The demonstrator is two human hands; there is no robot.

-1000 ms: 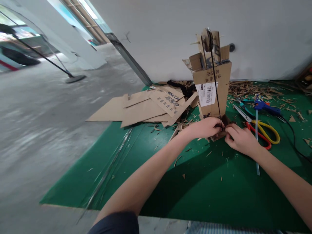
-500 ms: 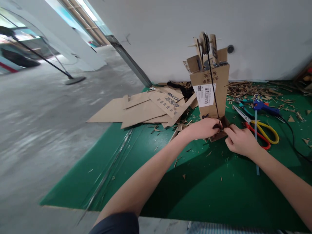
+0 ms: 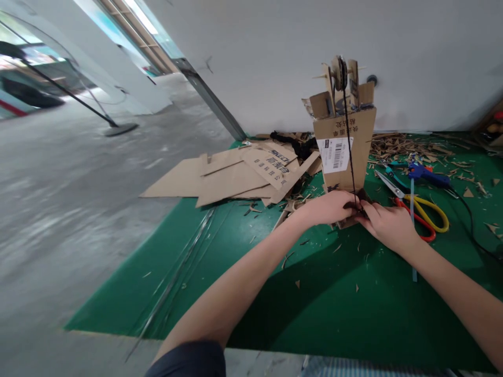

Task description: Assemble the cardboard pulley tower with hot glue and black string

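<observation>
The cardboard tower (image 3: 342, 175) stood upright on the green table (image 3: 188, 298), its printed front and white label (image 3: 333, 154) turned towards me. At its top, a cardboard wheel (image 3: 338, 73) sat on a thin stick (image 3: 320, 77) between two uprights, and a black cord (image 3: 349, 131) came over the wheel and down the front to my fingers. So the tower was up, the wheel mounted and the cord hung; what I judged to be left was the lower end, where the cord met a small cardboard piece (image 3: 348, 224) at the tower's foot. Whether it was tied there I cannot tell, since my fingers hid the spot.

My left hand (image 3: 333, 207) was narrowed, fingertips pinched in close by the cord's end. My right hand (image 3: 389, 224) met it from the other side, fingers drawn together at the same place; exactly what each one gripped was too covered to tell.

Just beyond my right hand lay the scissors (image 3: 400, 194), their handles spread, with a pale strip (image 3: 412, 209) across them and a blue glue gun (image 3: 428, 175) behind. Flat cardboard sheets (image 3: 236, 178) overlapped to the left of the tower, some reaching past the table's edge, with a black bundle (image 3: 293, 144) near them. Cardboard scraps (image 3: 404, 145) were heaped along the wall (image 3: 267, 63).
</observation>
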